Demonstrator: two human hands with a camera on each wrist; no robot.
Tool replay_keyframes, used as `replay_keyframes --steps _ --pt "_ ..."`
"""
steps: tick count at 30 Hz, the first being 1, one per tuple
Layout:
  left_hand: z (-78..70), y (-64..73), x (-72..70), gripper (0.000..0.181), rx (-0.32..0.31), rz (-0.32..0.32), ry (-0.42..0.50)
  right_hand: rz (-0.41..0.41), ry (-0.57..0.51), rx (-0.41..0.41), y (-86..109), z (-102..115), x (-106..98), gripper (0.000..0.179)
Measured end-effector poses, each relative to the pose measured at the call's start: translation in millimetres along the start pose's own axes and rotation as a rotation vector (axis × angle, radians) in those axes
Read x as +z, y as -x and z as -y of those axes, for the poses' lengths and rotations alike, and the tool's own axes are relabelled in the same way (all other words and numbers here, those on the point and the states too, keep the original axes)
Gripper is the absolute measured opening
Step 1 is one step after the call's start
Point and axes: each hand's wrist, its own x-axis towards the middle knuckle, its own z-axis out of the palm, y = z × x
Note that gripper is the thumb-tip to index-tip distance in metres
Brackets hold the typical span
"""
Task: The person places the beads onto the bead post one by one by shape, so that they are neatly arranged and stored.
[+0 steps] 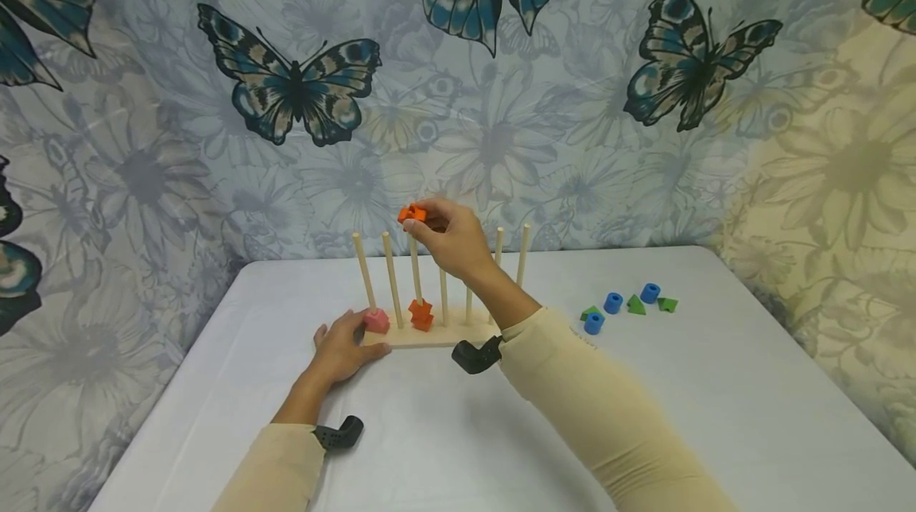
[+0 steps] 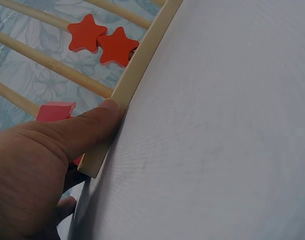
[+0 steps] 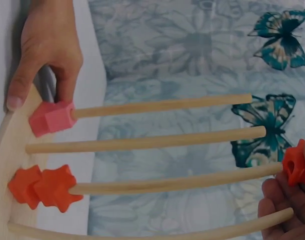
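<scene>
A wooden peg stand (image 1: 436, 337) with a row of upright dowels rests on the white table. My right hand (image 1: 458, 242) pinches an orange star bead (image 1: 412, 215) at the top of the third peg from the left; the bead's hole faces the peg tip in the right wrist view. Two more orange stars (image 3: 55, 188) sit low on that same peg. Pink beads (image 1: 376, 321) are stacked at the foot of the leftmost peg. My left hand (image 1: 340, 351) grips the stand's left end, its thumb (image 2: 100, 122) along the front edge of the base.
To the right of the stand lie several loose beads: blue cylinders (image 1: 613, 303) and green triangles (image 1: 636, 304). A cloth printed with butterflies (image 1: 296, 79) hangs behind the table (image 1: 716, 385). Black wrist cameras (image 1: 475, 354) sit at both cuffs.
</scene>
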Motion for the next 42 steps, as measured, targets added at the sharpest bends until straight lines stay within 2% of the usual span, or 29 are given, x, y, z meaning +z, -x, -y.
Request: replay_keyframes --steps 10,17,23,27,34,42 --pt "0.4 -0.3 -0.4 0.074 -0.004 0.007 -0.005 -0.005 0.091 0.025 7.1 -12.4 10.4 0.031" --pt "-0.1 0.0 -1.3 0.074 0.012 0.001 0.003 -0.032 0.055 0.023 13.2 -21.7 15.9 0.028" --pt "-0.4 0.2 -0.7 0.074 0.005 0.004 -0.005 -0.053 -0.018 0.04 17.7 -28.2 19.7 0.031" --pt "0.0 -0.2 -0.2 0.075 -0.005 0.004 -0.019 -0.058 -0.034 0.068 21.6 -35.0 22.3 0.034" --pt "-0.6 0.0 -0.7 0.076 -0.014 0.008 -0.02 -0.04 -0.016 0.182 31.7 -48.7 27.6 0.031" --pt "-1.1 -0.4 -0.9 0.077 -0.019 0.012 -0.031 -0.033 -0.003 0.227 40.7 -61.2 33.0 0.031"
